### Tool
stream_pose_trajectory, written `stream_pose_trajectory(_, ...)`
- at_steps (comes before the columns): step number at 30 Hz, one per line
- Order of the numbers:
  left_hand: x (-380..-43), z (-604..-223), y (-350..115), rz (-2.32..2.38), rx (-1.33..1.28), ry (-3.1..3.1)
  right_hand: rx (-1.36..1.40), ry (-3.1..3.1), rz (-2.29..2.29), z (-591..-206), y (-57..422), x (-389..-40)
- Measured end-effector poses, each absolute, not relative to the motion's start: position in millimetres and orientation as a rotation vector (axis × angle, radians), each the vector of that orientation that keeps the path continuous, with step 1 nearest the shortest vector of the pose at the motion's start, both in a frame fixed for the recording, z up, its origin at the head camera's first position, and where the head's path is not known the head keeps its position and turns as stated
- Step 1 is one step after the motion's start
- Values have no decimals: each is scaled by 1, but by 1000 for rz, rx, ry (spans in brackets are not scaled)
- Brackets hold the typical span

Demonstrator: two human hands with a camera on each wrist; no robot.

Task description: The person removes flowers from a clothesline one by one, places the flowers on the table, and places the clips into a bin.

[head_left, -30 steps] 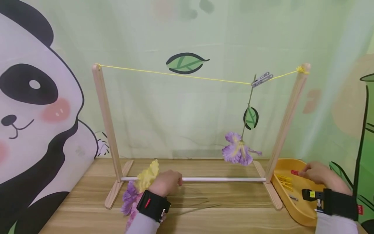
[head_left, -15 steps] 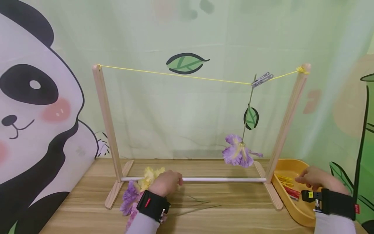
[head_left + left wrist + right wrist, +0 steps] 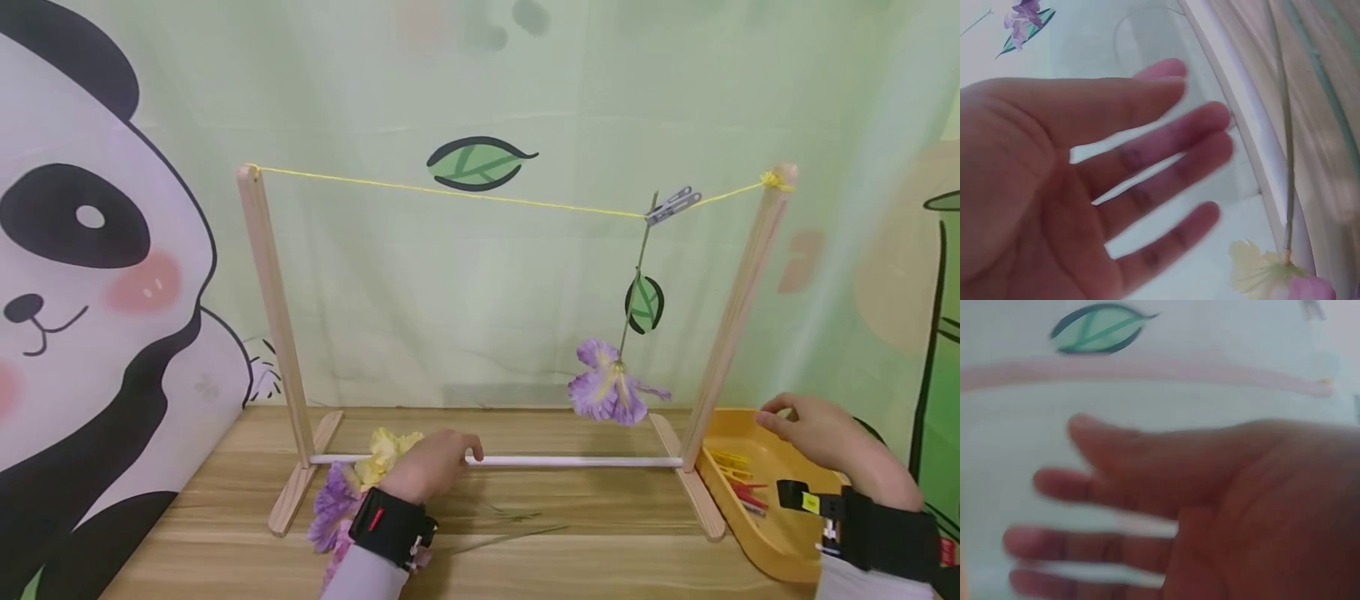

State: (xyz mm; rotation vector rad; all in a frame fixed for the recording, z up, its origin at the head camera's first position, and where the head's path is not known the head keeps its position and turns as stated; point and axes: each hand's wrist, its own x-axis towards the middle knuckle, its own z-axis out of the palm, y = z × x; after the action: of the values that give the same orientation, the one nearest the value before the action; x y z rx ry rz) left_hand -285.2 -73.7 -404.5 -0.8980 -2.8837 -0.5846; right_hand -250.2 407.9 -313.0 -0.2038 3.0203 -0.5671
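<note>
My left hand (image 3: pixel 430 468) hovers over the near left of the table with its fingers apart, and its palm (image 3: pixel 1016 206) holds nothing. Beside and under it lie a yellow flower (image 3: pixel 384 454) and a purple flower (image 3: pixel 334 505), with a pink one (image 3: pixel 341 550) partly hidden by the wrist. Their thin green stems (image 3: pixel 510 540) stretch to the right. My right hand (image 3: pixel 821 433), likewise holding nothing, is raised over the yellow tray (image 3: pixel 798 546). Red clothespins (image 3: pixel 747 492) and yellow clothespins (image 3: pixel 731 462) lie in that tray.
Two wooden posts (image 3: pixel 273 317) on feet carry a yellow string (image 3: pixel 450 190), joined low down by a white rod (image 3: pixel 577 461). A grey clothespin (image 3: pixel 673 206) on the string holds a light purple flower (image 3: pixel 611 392) upside down. Behind hangs a printed cloth (image 3: pixel 360 75).
My right hand has let go of a red clothespin, which now lies in the tray, and has risen. The yellow flower by my left hand has dropped and shifted slightly right.
</note>
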Motion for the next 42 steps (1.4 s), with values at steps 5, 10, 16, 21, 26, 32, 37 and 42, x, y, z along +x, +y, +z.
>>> stream_pose_trajectory(5,-291,-401,-67,-634,-906,-2781,-355,3104,-660,-304,387,-243)
stream_pose_trajectory(10,-294,-397,-58,-766,-907,-2695,-491,3145,-721,-301,368,-240)
stream_pose_trajectory(16,-291,-392,-47,-1149,-943,-2571,-546,3211,-803,-300,349,-238)
stream_pose_trajectory(21,-286,-390,-37,-1375,-920,-2420,-580,3285,-927,-298,340,-237)
stream_pose_trajectory(26,-282,-389,-26,-1493,-883,-2339,-654,3386,-1052,-298,331,-237)
stream_pose_trajectory(32,-282,-379,-15,-1575,-877,-2274,-743,3472,-1170,-294,316,-235)
stream_pose_trajectory(37,-290,-356,-1,-1562,-902,-2205,-918,3532,-1165,-273,306,-239)
stream_pose_trajectory(42,-299,-328,16,-1532,-933,-2168,-1039,3605,-1191,-241,299,-247)
